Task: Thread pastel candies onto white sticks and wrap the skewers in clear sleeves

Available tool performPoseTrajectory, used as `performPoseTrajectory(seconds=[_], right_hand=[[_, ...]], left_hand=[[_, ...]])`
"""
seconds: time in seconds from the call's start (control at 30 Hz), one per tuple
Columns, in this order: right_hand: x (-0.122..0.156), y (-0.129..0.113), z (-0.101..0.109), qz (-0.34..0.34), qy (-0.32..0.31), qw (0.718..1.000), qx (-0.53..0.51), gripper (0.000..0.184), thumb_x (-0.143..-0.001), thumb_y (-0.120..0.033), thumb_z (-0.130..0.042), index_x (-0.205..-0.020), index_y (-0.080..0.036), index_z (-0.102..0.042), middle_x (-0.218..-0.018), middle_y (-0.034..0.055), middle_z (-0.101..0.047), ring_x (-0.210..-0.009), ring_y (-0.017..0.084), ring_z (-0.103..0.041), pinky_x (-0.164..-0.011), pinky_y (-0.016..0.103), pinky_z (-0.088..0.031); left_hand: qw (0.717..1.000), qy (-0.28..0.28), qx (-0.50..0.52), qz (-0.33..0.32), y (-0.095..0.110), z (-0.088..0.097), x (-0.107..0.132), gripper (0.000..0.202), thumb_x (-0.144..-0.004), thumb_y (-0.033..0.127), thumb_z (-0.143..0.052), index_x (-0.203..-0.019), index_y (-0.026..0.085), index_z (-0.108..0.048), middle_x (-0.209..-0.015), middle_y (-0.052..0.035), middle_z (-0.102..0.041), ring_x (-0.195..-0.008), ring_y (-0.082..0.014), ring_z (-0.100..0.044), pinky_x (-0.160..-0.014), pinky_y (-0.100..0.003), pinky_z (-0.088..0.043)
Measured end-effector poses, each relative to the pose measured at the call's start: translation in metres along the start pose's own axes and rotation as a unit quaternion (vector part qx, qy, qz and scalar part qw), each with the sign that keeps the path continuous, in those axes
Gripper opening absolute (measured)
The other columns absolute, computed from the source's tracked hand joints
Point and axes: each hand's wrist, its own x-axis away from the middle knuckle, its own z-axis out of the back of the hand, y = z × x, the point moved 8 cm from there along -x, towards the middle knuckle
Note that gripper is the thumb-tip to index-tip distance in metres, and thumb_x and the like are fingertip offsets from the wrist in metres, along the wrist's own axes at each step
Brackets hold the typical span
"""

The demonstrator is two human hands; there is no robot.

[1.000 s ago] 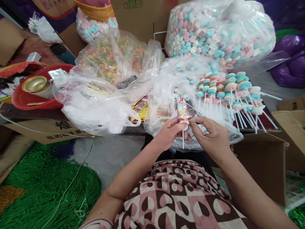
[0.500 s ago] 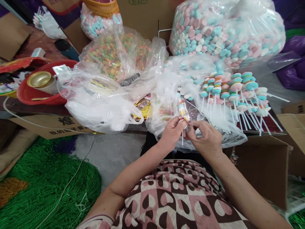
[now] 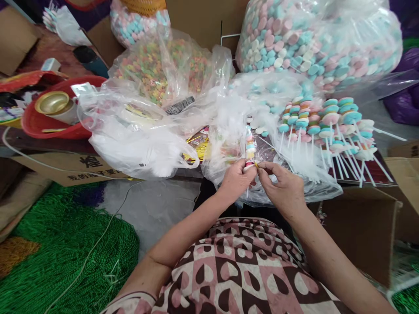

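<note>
My left hand [image 3: 235, 181] is closed round a candy skewer [image 3: 250, 146], a white stick threaded with small coloured discs inside a thin clear sleeve, held upright. My right hand [image 3: 283, 188] pinches at the sleeve's lower end, just under the candies, with something small and yellow between the fingertips. Both hands meet in front of a crumpled clear bag [image 3: 235, 131]. To the right lies a pile of finished skewers [image 3: 327, 126] with pink, blue and white discs, sticks pointing toward me.
Big clear bags of pastel candy discs [image 3: 314, 39] and multicoloured ring candies [image 3: 157, 69] stand behind. A red basin [image 3: 42, 126] with a gold tape roll sits left. Green netting [image 3: 65, 253] covers the floor at left, an open cardboard box [image 3: 366, 226] at right.
The hands have drawn a little closer together and slightly up; my right fingers now pinch at the base of the candies. The view has shifted slightly.
</note>
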Motion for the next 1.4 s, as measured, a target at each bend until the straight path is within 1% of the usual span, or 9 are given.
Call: performPoseTrajectory(seconds=[0.17, 0.37, 0.53, 0.77, 0.9, 1.03, 1.2, 1.3, 1.4], right_hand=[[-0.003, -0.001, 0.000, 0.023, 0.021, 0.998, 0.059, 0.019, -0.087, -0.024, -0.053, -0.085, -0.021, -0.071, -0.073, 0.0053, -0.076, -0.067, 0.022, -0.073, -0.059, 0.029, -0.050], [-0.006, 0.003, -0.004, 0.005, -0.035, 0.999, 0.012, 0.020, -0.086, -0.025, -0.054, -0.090, -0.020, -0.073, -0.080, 0.0058, -0.078, -0.068, 0.021, -0.073, -0.062, 0.029, -0.052], [-0.006, 0.003, -0.004, 0.019, -0.030, 0.997, 0.063, 0.020, -0.085, -0.026, -0.053, -0.084, -0.020, -0.072, -0.074, 0.0064, -0.076, -0.067, 0.022, -0.072, -0.058, 0.029, -0.048], [-0.004, 0.003, -0.007, 0.038, -0.031, 0.995, 0.085, 0.015, -0.081, -0.022, -0.051, -0.079, -0.021, -0.066, -0.068, 0.0043, -0.072, -0.062, 0.020, -0.067, -0.056, 0.028, -0.044], [0.000, -0.002, -0.008, 0.060, -0.017, 0.991, 0.116, 0.015, -0.080, -0.021, -0.050, -0.075, -0.021, -0.063, -0.064, 0.0049, -0.069, -0.060, 0.020, -0.065, -0.056, 0.028, -0.042], [-0.001, 0.010, -0.009, -0.022, -0.026, 0.998, 0.055, 0.012, -0.078, -0.022, -0.052, -0.075, -0.021, -0.063, -0.068, 0.0051, -0.070, -0.062, 0.020, -0.064, -0.058, 0.029, -0.044], [0.004, 0.043, -0.018, -0.209, -0.049, 0.967, -0.139, 0.009, -0.078, -0.026, -0.054, -0.080, -0.022, -0.062, -0.064, 0.0002, -0.066, -0.057, 0.017, -0.060, -0.057, 0.029, -0.046], [0.008, 0.050, -0.021, -0.242, -0.041, 0.948, -0.201, 0.011, -0.079, -0.030, -0.056, -0.083, -0.022, -0.063, -0.065, -0.0005, -0.065, -0.056, 0.016, -0.059, -0.055, 0.028, -0.046], [0.009, 0.047, -0.019, -0.232, -0.036, 0.949, -0.210, 0.011, -0.080, -0.031, -0.058, -0.083, -0.022, -0.063, -0.064, -0.0007, -0.064, -0.056, 0.016, -0.058, -0.055, 0.028, -0.046]], left_hand=[[0.999, 0.001, -0.040, 0.005, -0.002, 0.000, 0.001, 0.014, -0.082, 0.033, -0.051, -0.084, 0.020, -0.054, -0.062, 0.0057, -0.055, -0.050, -0.0098, -0.059, -0.047, -0.020, -0.045], [0.992, 0.007, -0.126, -0.022, 0.003, 0.003, 0.002, 0.012, -0.083, 0.031, -0.051, -0.081, 0.020, -0.053, -0.061, 0.0046, -0.055, -0.056, -0.0110, -0.058, -0.053, -0.020, -0.043], [0.982, 0.015, -0.185, -0.034, 0.009, 0.005, 0.003, 0.012, -0.084, 0.030, -0.052, -0.077, 0.020, -0.052, -0.063, 0.0026, -0.056, -0.060, -0.0121, -0.056, -0.055, -0.021, -0.041], [0.996, -0.025, -0.077, 0.030, -0.007, -0.002, 0.000, 0.013, -0.083, 0.030, -0.048, -0.079, 0.020, -0.054, -0.054, 0.0049, -0.055, -0.049, -0.0115, -0.055, -0.049, -0.021, -0.044], [0.997, -0.013, -0.061, 0.040, -0.010, -0.002, 0.000, 0.011, -0.082, 0.027, -0.048, -0.074, 0.020, -0.051, -0.053, 0.0053, -0.053, -0.046, -0.0101, -0.053, -0.046, -0.020, -0.043], [0.997, -0.042, 0.050, 0.042, -0.009, -0.007, -0.001, 0.010, -0.082, 0.029, -0.052, -0.079, 0.019, -0.053, -0.055, 0.0051, -0.053, -0.047, -0.0104, -0.054, -0.046, -0.021, -0.042], [0.939, -0.165, 0.284, 0.104, -0.005, -0.022, 0.005, 0.024, -0.077, 0.035, -0.064, -0.090, 0.015, -0.060, -0.069, 0.0005, -0.062, -0.060, -0.0118, -0.062, -0.053, -0.021, -0.046], [0.925, -0.176, 0.314, 0.123, -0.008, -0.023, 0.007, 0.031, -0.073, 0.035, -0.073, -0.094, 0.015, -0.062, -0.071, 0.0003, -0.063, -0.062, -0.0122, -0.064, -0.055, -0.022, -0.045], [0.930, -0.168, 0.306, 0.111, -0.014, -0.025, 0.006, 0.034, -0.072, 0.036, -0.075, -0.096, 0.016, -0.062, -0.071, 0.0013, -0.064, -0.059, -0.0116, -0.062, -0.055, -0.023, -0.045]])
